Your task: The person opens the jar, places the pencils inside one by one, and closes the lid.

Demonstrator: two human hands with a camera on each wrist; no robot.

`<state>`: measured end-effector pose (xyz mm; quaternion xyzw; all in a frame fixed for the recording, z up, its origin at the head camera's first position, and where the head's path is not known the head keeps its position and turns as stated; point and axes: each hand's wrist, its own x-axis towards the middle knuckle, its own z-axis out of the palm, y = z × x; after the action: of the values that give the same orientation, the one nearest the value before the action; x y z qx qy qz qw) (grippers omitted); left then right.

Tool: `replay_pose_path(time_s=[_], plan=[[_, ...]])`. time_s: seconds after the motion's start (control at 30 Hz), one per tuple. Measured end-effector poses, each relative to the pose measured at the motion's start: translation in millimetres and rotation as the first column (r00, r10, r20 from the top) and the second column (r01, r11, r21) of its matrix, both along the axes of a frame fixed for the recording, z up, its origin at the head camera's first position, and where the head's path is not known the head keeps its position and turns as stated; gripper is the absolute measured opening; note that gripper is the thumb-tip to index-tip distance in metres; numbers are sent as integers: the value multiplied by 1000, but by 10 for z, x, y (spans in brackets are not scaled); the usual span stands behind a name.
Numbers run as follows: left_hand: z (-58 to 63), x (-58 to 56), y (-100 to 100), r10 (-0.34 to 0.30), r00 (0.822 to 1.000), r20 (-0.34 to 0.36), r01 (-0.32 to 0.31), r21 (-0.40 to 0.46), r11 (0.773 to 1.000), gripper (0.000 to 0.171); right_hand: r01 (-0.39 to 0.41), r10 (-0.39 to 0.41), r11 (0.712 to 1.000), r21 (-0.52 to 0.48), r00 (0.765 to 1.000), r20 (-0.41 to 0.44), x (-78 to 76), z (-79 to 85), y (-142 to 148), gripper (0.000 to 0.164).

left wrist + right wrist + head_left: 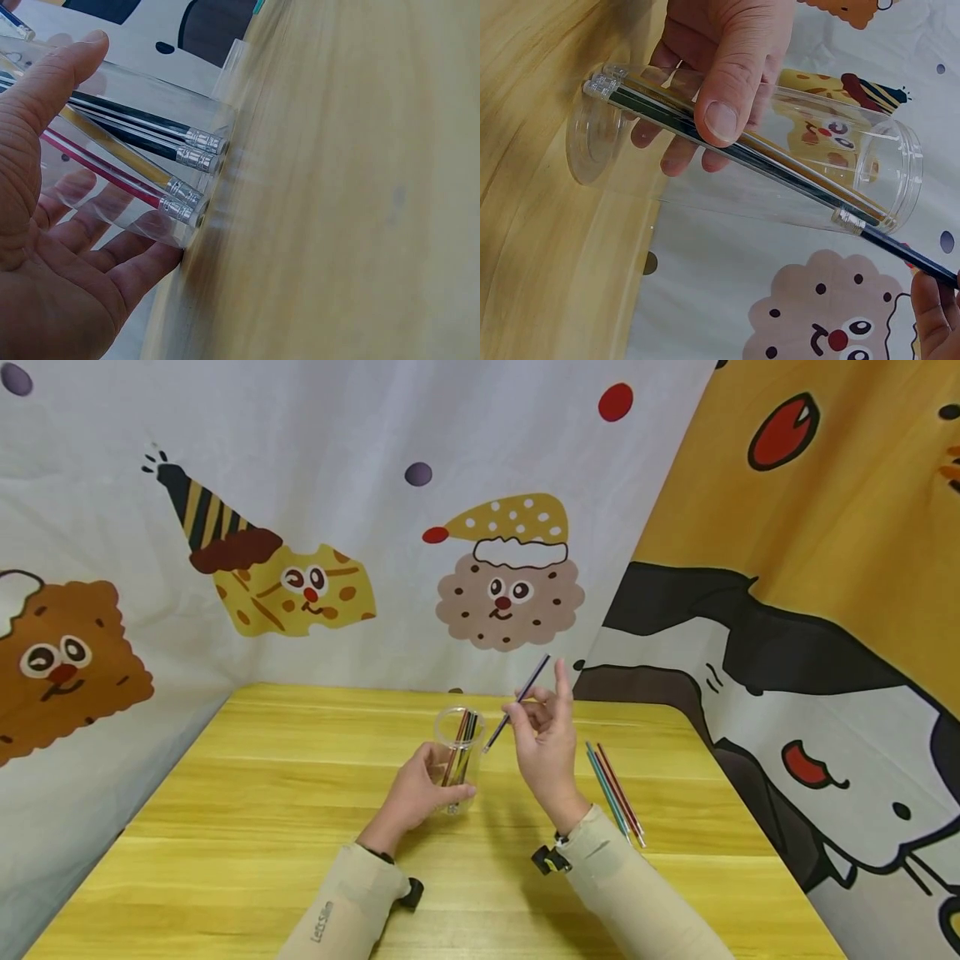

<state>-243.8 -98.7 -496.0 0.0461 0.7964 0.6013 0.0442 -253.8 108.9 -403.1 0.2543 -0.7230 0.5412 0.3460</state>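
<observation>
My left hand (412, 789) grips a clear plastic cup (780, 206) standing on the table, thumb on one side and fingers round the other. Several pencils lean inside it, among them a yellow one (124, 150), a magenta one (105, 171) and dark green ones (656, 112), their metal-ferrule ends down at the base. Between thumb and fingers, my right hand (547, 752) pinches a dark blue pencil (535, 677), index finger pointing up. This pencil slants down to the left, and in the right wrist view its ferrule overlaps the cup's rim.
On the wooden table (300, 793), right of my right forearm, lie a teal pencil (606, 789) and dark red pencils (621, 793) side by side. A cloth with cartoon prints (337, 443) hangs behind the table and along its right side.
</observation>
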Motion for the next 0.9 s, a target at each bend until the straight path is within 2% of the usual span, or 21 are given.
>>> replay_pose_path(time_s=[0.23,0.5,0.7,0.8,0.9], plan=[[-6,-4,0,-1,1000,1,1,2,1000,66,6,-7,1000,-21,997,-72,8,49,-24,83],[-20,-5,10,-2,1000,5,2,-8,1000,65,-103,82,988,-118,982,-167,72,219,-71,76],[-1,-8,8,0,1000,1,0,-1,1000,65,-199,153,965,-170,956,-252,108,349,-163,88],[0,-7,7,0,1000,-1,0,2,1000,65,-228,189,962,-152,953,-236,119,361,-211,91],[2,-4,10,-2,1000,0,2,4,1000,66,-226,203,967,-121,963,-176,115,308,-238,87]])
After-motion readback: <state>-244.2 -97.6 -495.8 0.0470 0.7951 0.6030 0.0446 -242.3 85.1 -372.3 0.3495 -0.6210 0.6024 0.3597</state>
